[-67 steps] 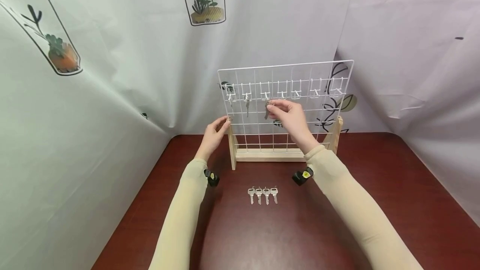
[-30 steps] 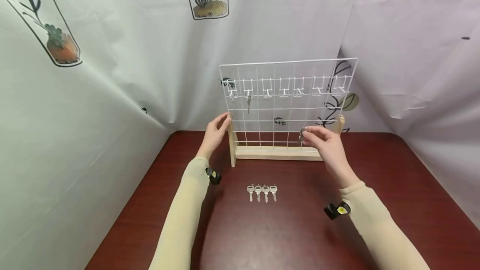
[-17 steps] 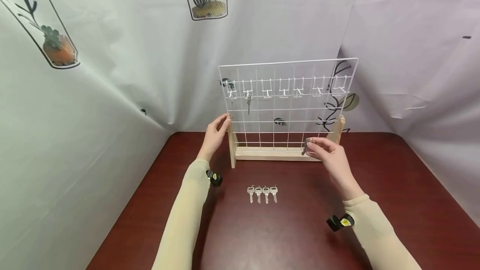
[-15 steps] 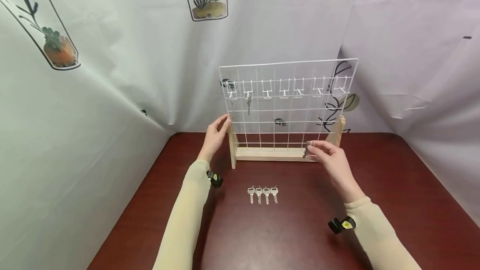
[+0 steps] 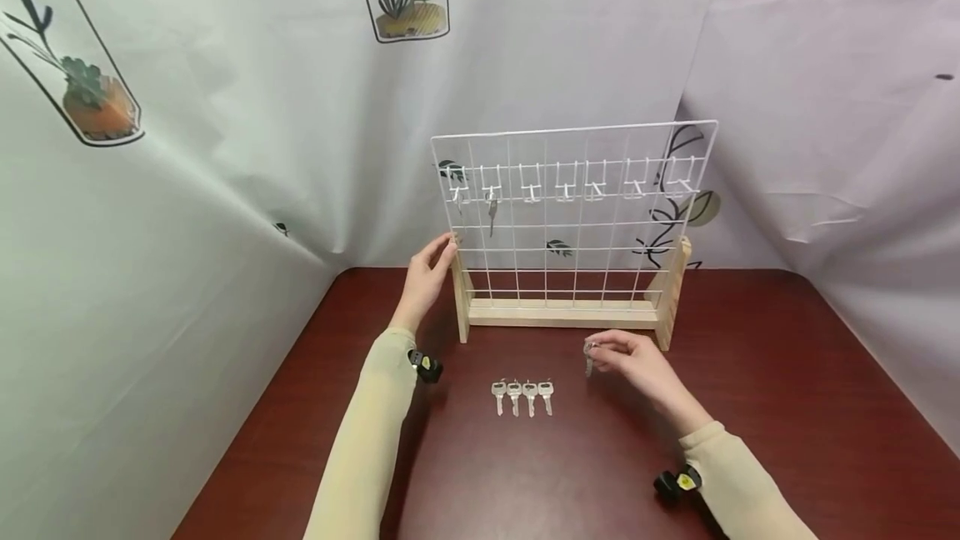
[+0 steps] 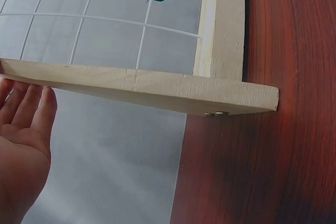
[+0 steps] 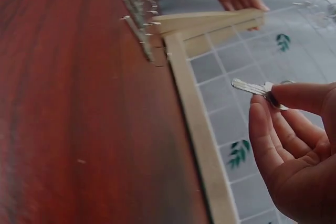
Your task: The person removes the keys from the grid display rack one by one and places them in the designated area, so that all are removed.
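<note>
My right hand (image 5: 637,363) pinches a silver key (image 7: 249,86) between thumb and fingers, low over the table and in front of the rack. My left hand (image 5: 424,277) holds the top of the left wooden post (image 6: 157,85) of a white wire grid rack (image 5: 573,226). In the left wrist view its fingers lie against the post, the thumb hidden. A row of several keys (image 5: 530,391) lies on the table, left of the held key. From the rack's second hook hangs a key (image 5: 492,215), and something thin, probably another key (image 5: 460,205), hangs from the first.
Several white hooks (image 5: 595,190) line the upper grid. A wooden crossbar (image 5: 562,312) joins the rack's feet on the dark red table (image 5: 480,473). Behind is a pale curtain (image 5: 570,32) with plant prints.
My right hand has carried its key from below the third hook, out to the right, then down and slightly left, close to the table. My left hand stays on the post.
</note>
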Demonstrator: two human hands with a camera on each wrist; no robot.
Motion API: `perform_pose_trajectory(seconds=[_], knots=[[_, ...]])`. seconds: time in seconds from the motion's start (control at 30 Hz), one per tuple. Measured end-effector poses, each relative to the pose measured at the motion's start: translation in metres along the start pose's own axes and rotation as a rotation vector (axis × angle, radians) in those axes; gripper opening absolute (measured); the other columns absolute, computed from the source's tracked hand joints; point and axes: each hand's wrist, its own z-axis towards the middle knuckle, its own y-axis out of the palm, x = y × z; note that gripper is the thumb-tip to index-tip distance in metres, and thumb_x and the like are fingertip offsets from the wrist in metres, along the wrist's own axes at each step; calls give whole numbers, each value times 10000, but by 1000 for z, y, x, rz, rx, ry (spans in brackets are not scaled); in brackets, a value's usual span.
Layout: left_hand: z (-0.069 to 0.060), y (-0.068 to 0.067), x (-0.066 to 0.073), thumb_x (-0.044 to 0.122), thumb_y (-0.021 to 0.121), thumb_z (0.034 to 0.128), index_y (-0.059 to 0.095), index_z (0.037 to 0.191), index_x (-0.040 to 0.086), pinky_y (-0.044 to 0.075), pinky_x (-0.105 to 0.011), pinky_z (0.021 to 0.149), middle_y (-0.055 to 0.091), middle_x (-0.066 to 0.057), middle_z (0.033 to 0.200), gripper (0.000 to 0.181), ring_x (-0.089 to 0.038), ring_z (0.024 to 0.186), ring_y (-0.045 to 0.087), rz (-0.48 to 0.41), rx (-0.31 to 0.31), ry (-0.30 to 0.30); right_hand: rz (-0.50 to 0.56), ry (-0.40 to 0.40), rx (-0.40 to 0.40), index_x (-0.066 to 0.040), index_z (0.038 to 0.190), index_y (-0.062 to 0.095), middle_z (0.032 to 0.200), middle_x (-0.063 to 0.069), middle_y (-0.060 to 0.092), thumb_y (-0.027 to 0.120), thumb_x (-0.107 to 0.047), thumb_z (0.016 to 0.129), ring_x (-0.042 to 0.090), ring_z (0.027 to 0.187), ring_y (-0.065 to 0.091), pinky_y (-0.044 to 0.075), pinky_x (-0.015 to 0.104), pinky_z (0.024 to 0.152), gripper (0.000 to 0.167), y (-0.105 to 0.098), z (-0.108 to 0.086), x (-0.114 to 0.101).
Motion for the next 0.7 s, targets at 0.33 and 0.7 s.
perform_pose_trajectory(seconds=[0.33, 0.7], knots=[[1, -2, 3, 252, 584, 1044, 561, 1413, 9, 469, -331, 1050, 619, -170, 1364, 442, -248, 1254, 578, -21, 5, -38, -25, 18, -140, 179, 1199, 603, 985, 239, 722, 670, -23, 938, 122, 792, 691, 606, 332, 739, 337, 14, 4, 12], [-11, 0, 41, 125, 555, 1048, 532, 1396, -88, 473, -326, 1047, 592, -242, 1363, 408, -300, 1271, 564, -7, -14, -37, -23, 74, -224, 184, 1180, 599, 959, 206, 724, 648, 9, 942, 175, 792, 700, 614, 360, 732, 299, 22, 4, 16]])
